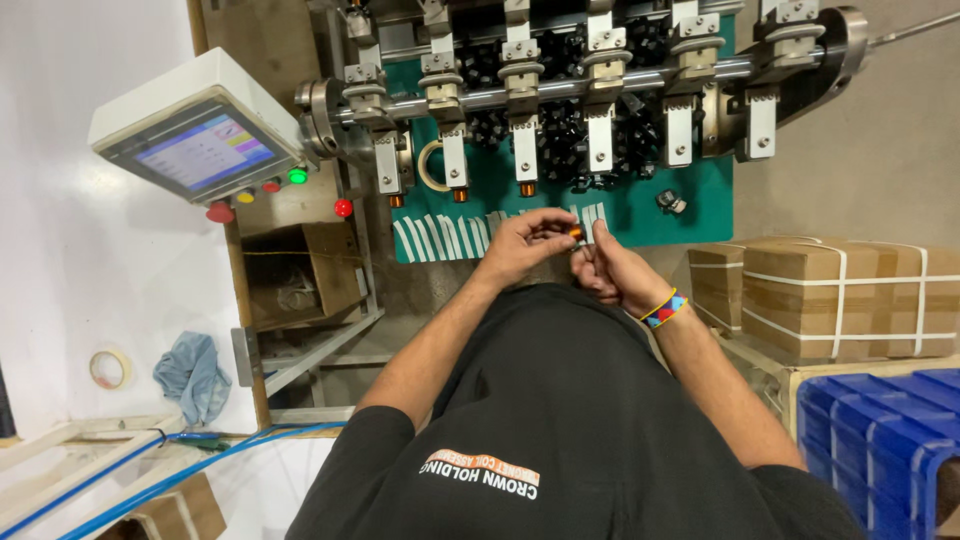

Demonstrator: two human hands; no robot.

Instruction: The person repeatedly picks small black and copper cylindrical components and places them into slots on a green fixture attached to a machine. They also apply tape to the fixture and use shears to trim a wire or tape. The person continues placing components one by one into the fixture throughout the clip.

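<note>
Head view | I see coil (pixel 575 232) pinched in left hand (pixel 522 243) fingertips | right hand (pixel 603 268) touching at its 4 o'clock, closed on coil's lower end | both equally near | machine (pixel 590 90) at 12 o'clock

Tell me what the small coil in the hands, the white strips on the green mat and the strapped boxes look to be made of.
Coil: looks like copper wire, glossy orange-brown; too small to be sure. It sits between the left hand and right hand.
Strips: probably paper or tape, flat matte white.
Mat: likely rubber or plastic, dull even green.
Boxes: corrugated cardboard, matte brown, bound with white straps.
</note>
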